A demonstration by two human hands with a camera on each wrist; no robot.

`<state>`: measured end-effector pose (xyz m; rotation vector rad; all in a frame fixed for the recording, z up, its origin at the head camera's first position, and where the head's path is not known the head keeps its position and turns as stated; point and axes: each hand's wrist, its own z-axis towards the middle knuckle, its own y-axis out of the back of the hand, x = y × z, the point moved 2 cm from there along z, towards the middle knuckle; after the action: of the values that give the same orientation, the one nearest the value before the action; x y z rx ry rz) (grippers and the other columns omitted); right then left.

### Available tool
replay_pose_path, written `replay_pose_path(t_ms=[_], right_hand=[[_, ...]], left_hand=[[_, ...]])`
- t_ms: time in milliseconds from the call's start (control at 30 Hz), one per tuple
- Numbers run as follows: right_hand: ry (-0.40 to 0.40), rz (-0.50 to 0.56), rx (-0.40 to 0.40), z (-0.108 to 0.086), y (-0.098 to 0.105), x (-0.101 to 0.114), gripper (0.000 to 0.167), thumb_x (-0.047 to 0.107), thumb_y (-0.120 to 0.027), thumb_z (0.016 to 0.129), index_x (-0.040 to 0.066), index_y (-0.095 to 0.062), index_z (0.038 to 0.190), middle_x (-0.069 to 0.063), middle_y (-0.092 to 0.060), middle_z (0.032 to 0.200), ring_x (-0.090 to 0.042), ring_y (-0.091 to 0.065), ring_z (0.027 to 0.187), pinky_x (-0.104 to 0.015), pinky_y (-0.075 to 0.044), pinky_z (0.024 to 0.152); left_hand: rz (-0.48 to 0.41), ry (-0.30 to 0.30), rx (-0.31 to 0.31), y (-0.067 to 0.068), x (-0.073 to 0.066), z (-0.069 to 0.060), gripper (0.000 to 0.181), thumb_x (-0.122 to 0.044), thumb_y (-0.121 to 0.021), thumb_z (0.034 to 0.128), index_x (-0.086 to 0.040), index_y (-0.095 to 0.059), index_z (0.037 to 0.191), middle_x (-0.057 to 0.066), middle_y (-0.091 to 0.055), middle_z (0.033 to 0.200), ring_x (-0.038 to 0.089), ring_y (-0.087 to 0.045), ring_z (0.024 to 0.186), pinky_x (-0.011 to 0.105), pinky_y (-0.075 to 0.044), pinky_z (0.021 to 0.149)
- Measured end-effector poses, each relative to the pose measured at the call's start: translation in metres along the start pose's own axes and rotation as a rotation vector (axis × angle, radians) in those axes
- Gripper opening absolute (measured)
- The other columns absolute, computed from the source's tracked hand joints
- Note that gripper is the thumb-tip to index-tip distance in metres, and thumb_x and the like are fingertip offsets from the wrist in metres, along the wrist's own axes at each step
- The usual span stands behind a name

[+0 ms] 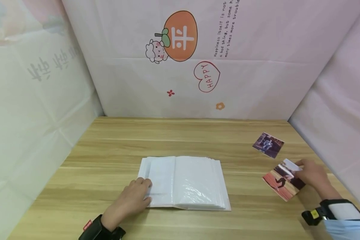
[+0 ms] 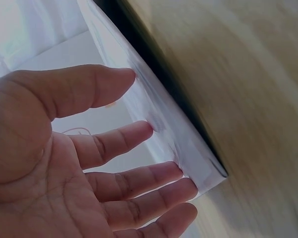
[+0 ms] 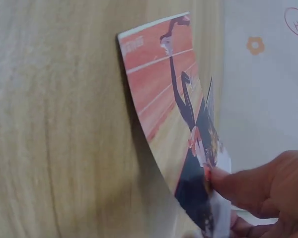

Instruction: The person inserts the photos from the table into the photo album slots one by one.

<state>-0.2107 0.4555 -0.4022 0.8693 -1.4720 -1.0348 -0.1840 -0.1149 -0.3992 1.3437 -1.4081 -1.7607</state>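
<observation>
White photo album (image 1: 196, 183), just one, touches left hand (image 1: 134, 197), fingers loosely spread; right hand (image 1: 314, 174) pinches one runner photo (image 1: 279, 183), second photo (image 1: 268, 145) nearby.

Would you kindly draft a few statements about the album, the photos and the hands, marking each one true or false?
1. The left hand touches the album. True.
2. The album is closed. False: it lies open on the table.
3. The right hand has the track photo in its grip. True.
4. The track photo is the only one in sight. False: a second photo lies on the table, to the right of the album.
</observation>
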Motion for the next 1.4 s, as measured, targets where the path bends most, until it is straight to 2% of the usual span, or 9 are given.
replay_pose_path(t_ms=[67,200,267,433,633,800,1067,1200,1400], right_hand=[[0.014,0.018,-0.039,0.000,0.001,0.001,0.038,0.008,-0.065,0.074,-0.020,-0.054,0.098,-0.035,-0.057,0.087,-0.043,-0.055,0.073,-0.047,-0.043,0.060],[0.032,0.059,-0.102,-0.002,0.001,0.002,0.031,0.003,-0.063,0.075,-0.019,-0.056,0.094,-0.026,-0.061,0.076,-0.026,-0.055,0.063,-0.035,-0.040,0.053],[0.026,0.066,-0.116,-0.002,0.000,0.003,0.029,0.003,-0.062,0.076,-0.019,-0.056,0.094,-0.025,-0.060,0.076,-0.026,-0.054,0.064,-0.033,-0.039,0.052],[-0.002,0.081,-0.109,-0.001,0.000,0.003,0.030,0.005,-0.058,0.080,-0.018,-0.054,0.099,-0.031,-0.059,0.085,-0.037,-0.055,0.074,-0.036,-0.039,0.056],[0.014,0.194,-0.065,0.001,0.000,0.015,0.034,0.003,-0.055,0.084,-0.022,-0.050,0.106,-0.020,-0.064,0.076,-0.022,-0.059,0.064,-0.031,-0.043,0.052],[0.038,0.266,-0.039,0.003,0.000,0.034,0.032,0.000,-0.052,0.086,-0.023,-0.048,0.108,-0.018,-0.062,0.078,-0.019,-0.058,0.064,-0.028,-0.043,0.050],[0.067,0.247,-0.060,0.017,0.001,0.073,0.032,0.006,-0.053,0.090,-0.018,-0.050,0.111,-0.024,-0.058,0.087,-0.028,-0.054,0.074,-0.031,-0.043,0.053],[0.091,0.254,-0.075,0.025,0.001,0.099,0.031,0.007,-0.053,0.090,-0.016,-0.052,0.112,-0.027,-0.056,0.092,-0.032,-0.052,0.078,-0.031,-0.043,0.057],[0.132,0.330,-0.064,0.038,-0.007,0.139,0.029,0.004,-0.051,0.092,-0.013,-0.053,0.116,-0.026,-0.056,0.097,-0.031,-0.053,0.083,-0.032,-0.044,0.061]], left_hand=[[-0.003,0.000,-0.002,0.000,0.000,0.000,0.033,-0.012,-0.072,0.0750,0.000,-0.058,0.103,0.007,-0.050,0.086,0.022,-0.044,0.074,0.039,-0.039,0.059],[-0.009,0.002,-0.003,-0.001,0.001,-0.001,0.034,-0.012,-0.072,0.0751,0.000,-0.058,0.104,0.007,-0.051,0.087,0.022,-0.044,0.075,0.039,-0.039,0.060],[-0.011,0.003,-0.003,0.000,0.001,-0.001,0.034,-0.012,-0.072,0.0752,0.000,-0.058,0.104,0.008,-0.051,0.088,0.023,-0.044,0.076,0.039,-0.040,0.061],[-0.015,0.005,0.002,0.001,0.000,-0.001,0.034,-0.011,-0.072,0.0756,0.001,-0.059,0.104,0.009,-0.051,0.089,0.023,-0.044,0.076,0.040,-0.040,0.061],[-0.024,0.009,0.007,0.000,0.001,0.000,0.036,-0.016,-0.075,0.0756,0.000,-0.058,0.103,0.006,-0.050,0.087,0.022,-0.044,0.076,0.041,-0.041,0.063],[-0.037,0.003,0.011,0.000,0.000,-0.001,0.036,-0.017,-0.075,0.0756,0.000,-0.057,0.102,0.006,-0.049,0.087,0.023,-0.044,0.076,0.041,-0.040,0.063],[-0.019,0.014,0.011,0.001,-0.001,-0.001,0.039,-0.019,-0.076,0.0752,0.000,-0.057,0.103,0.008,-0.050,0.088,0.023,-0.045,0.077,0.042,-0.041,0.063],[-0.018,0.029,0.027,0.001,-0.002,0.000,0.039,-0.020,-0.076,0.0755,0.000,-0.057,0.104,0.008,-0.049,0.088,0.023,-0.045,0.076,0.041,-0.041,0.062],[-0.008,0.044,0.032,0.002,-0.002,0.001,0.045,-0.020,-0.077,0.0737,0.000,-0.055,0.107,0.008,-0.050,0.088,0.023,-0.045,0.075,0.041,-0.041,0.060]])
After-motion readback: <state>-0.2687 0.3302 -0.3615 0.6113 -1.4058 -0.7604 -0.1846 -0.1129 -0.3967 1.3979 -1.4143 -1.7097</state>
